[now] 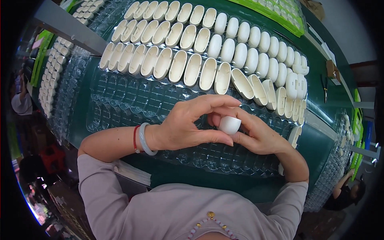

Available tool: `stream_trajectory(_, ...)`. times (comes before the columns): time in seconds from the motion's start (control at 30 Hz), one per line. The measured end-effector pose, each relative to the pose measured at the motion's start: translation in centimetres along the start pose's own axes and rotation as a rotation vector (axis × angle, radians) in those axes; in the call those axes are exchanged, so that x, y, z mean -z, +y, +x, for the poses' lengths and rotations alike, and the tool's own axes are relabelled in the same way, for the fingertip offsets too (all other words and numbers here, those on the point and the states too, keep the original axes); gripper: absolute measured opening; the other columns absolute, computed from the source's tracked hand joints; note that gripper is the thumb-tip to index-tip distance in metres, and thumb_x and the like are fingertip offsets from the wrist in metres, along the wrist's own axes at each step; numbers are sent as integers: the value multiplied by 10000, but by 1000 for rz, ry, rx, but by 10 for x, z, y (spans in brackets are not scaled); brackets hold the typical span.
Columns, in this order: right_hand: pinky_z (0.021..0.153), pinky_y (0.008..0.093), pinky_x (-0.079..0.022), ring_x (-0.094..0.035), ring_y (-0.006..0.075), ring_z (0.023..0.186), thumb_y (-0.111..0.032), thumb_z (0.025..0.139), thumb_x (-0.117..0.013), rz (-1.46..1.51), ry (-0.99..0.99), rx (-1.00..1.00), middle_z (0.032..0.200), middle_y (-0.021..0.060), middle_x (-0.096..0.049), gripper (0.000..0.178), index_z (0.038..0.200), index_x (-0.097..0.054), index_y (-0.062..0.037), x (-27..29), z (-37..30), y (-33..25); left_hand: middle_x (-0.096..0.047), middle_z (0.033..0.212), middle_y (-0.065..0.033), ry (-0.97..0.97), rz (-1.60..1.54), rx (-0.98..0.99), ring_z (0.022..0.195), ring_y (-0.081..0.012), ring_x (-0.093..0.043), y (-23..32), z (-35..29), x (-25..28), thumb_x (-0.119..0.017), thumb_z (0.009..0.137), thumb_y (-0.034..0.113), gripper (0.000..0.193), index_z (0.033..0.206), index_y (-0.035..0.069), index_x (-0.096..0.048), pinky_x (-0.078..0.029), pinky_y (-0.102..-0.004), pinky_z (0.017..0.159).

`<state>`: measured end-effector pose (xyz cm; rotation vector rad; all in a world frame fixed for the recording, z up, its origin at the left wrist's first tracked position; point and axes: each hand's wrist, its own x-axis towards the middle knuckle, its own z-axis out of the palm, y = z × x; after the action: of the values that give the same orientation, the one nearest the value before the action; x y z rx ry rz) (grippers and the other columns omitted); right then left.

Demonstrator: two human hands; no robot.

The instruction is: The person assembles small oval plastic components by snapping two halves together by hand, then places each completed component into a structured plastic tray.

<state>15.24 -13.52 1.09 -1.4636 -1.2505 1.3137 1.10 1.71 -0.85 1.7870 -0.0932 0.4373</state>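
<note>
We see the left hand [188,128] and right hand [256,136] meeting above a clear plastic blister tray [120,104], fingers curled. Both pinch a small white rounded plastic shell [229,125] between their fingertips, just below rows of matching white shells [192,68] in the tray.

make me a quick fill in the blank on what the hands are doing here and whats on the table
1. Both hands, the left hand and the right hand, hold one small ____ plastic shell.
2. The bracelets sit on the ____ wrist.
3. The rows of shells lie in a clear ____ tray.
4. The table top is dark ____.

Missing words: white; left; plastic; green
</note>
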Motion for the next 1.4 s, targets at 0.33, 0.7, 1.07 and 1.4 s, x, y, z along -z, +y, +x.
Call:
stream_trajectory(0.33,921,368,-397,-487,296,1100,-71,774,-635,-118,16,93,1178,131,-494,447,1194,-483,-51,-3,1,11,-662,951,-77,-93,102,2,845,-117,-616,0,0,1,-825,627,161,692,1208,33,-472,-487,-239,728)
stream_trajectory(0.7,905,364,-418,-518,306,1093,-45,742,-672,-134,72,159,1193,142,-513,276,987,-547,-39,2,1,14,-671,943,-78,-141,87,55,914,-128,-620,1,-1,3,-820,633,120,679,1210,28,-473,-495,-247,767)
stream_trajectory(1.07,885,335,-437,-548,252,1050,-66,774,-664,-14,203,172,1156,135,-532,296,1033,-531,-11,-3,-1,14,-613,1016,-68,-49,-135,166,856,-96,-576,-2,-1,0,-742,721,42,537,1193,6,-489,-476,-228,729)
stream_trajectory(1.4,722,236,-476,-577,125,906,-89,740,-733,33,578,302,1052,76,-571,425,1105,-526,-26,2,-3,4,-557,1090,-93,16,-568,430,1013,-152,-566,-8,9,1,-643,805,-1,401,1165,-2,-467,-473,-267,889)
